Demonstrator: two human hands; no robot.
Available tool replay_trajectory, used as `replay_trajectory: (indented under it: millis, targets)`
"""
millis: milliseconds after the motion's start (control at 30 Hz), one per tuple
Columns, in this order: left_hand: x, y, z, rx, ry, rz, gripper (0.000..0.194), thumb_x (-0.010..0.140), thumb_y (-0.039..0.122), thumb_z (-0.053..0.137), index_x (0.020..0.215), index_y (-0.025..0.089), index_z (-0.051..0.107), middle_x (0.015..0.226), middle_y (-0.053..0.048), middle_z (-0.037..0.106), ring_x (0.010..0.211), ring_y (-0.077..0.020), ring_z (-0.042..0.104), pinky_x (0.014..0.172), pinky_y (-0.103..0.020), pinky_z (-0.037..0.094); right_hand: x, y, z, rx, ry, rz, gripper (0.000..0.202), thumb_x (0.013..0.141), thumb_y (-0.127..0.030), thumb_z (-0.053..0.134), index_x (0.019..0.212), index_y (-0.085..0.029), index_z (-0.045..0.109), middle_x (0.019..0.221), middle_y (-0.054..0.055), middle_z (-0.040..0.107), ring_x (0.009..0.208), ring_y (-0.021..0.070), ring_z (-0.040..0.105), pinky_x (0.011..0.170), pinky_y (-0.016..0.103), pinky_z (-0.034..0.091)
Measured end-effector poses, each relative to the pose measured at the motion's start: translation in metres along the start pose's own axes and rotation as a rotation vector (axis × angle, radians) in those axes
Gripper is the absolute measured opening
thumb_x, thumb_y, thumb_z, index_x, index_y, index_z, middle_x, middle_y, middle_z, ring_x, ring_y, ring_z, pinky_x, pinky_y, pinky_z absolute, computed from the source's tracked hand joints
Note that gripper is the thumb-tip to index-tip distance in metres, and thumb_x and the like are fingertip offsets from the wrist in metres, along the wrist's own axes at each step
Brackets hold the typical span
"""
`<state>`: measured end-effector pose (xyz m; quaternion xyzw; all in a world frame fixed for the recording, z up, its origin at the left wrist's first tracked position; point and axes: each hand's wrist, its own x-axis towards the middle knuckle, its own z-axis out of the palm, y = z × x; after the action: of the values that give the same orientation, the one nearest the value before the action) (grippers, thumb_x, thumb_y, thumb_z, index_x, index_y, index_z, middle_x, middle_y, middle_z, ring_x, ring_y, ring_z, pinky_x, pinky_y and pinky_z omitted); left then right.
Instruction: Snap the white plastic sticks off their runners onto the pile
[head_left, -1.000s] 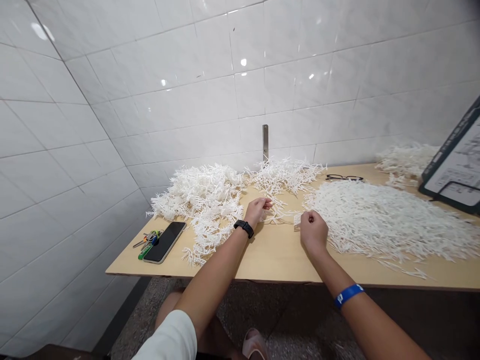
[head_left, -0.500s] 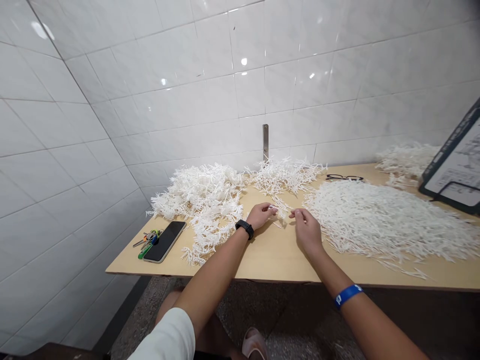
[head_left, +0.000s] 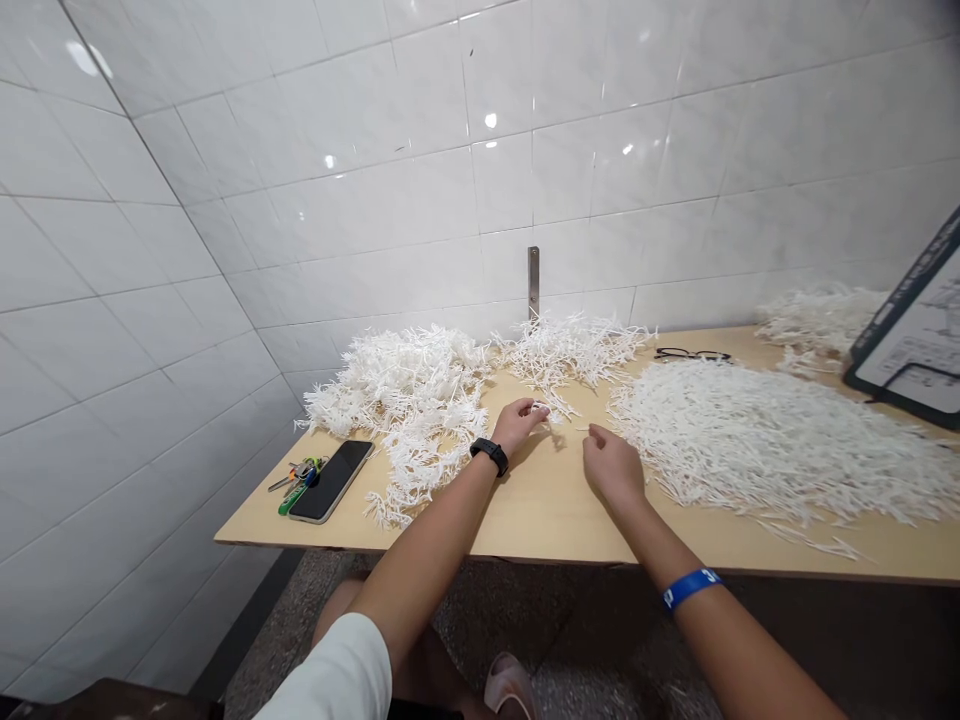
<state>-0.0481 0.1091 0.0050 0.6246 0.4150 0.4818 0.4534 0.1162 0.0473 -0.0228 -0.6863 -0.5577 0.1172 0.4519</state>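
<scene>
1. Heap of white, branching, plastic-looking strands (head_left: 409, 375), perhaps placed within easy reach.
2. Left hand (head_left: 519, 426) pinches a small white branched piece (head_left: 538, 407) above the pale wooden tabletop (head_left: 540, 510), perhaps steadying it; its free end seems rightward, long axis unclear.
3. Right hand (head_left: 613, 468), beside the loose white strip pile (head_left: 780, 435): fingers curled, grip impossible to tell.

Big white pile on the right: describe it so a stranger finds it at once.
On the pale tabletop, look right of the right hand. The large white pile spreads there, nearer than the eyeglasses. Its small pieces form a low, broad mound, unlike the branching, tangled heap on the left.
</scene>
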Motion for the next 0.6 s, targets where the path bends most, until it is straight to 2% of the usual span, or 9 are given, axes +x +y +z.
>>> replay_trajectory:
  millis: [133,267,400,500,600]
  targets:
    - [0.0,0.0,0.001,0.046,0.016,-0.022,0.028,0.069,0.038,0.07,0.081,0.017,0.056,0.066,0.002,0.05,0.065,-0.011,0.049,0.068,-0.028,0.04,0.0,-0.002,-0.001,0.023,0.026,0.022,0.056,0.079,-0.025,0.044,0.132,-0.01,0.053,0.129,0.02,0.055,0.118,0.0335,0.052,0.097,0.045,0.038]
    - [-0.003,0.004,0.002,0.113,-0.007,0.005,0.029,0.069,0.038,0.07,0.075,0.017,0.051,0.065,0.004,0.045,0.063,-0.0095,0.042,0.065,-0.026,0.036,-0.002,-0.008,-0.004,0.308,-0.08,-0.035,0.051,0.086,-0.035,0.043,0.133,-0.018,0.051,0.129,0.014,0.057,0.115,0.0285,0.054,0.096,0.043,0.041]
    - [-0.006,0.005,0.004,0.158,-0.093,0.026,0.029,0.07,0.039,0.068,0.074,0.017,0.049,0.067,0.004,0.046,0.063,-0.0098,0.042,0.064,-0.026,0.034,-0.004,-0.015,-0.007,0.47,-0.254,-0.083,0.06,0.079,-0.047,0.059,0.133,-0.023,0.05,0.127,0.013,0.057,0.113,0.0271,0.055,0.087,0.038,0.047]
    - [-0.007,0.003,0.005,0.21,-0.179,0.034,0.026,0.071,0.036,0.065,0.074,0.017,0.049,0.068,0.003,0.048,0.064,-0.01,0.043,0.062,-0.025,0.034,-0.005,-0.019,-0.009,0.466,-0.383,-0.117,0.057,0.07,-0.046,0.069,0.121,-0.022,0.059,0.11,0.01,0.066,0.093,0.0252,0.061,0.078,0.037,0.049]
    - [-0.007,0.001,0.006,0.27,-0.209,0.032,0.026,0.071,0.037,0.065,0.075,0.016,0.049,0.068,0.003,0.048,0.064,-0.0101,0.043,0.06,-0.024,0.033,-0.005,-0.019,-0.009,0.376,-0.371,-0.157,0.039,0.068,-0.045,0.069,0.097,-0.018,0.066,0.081,0.005,0.068,0.07,0.0205,0.058,0.065,0.034,0.046]
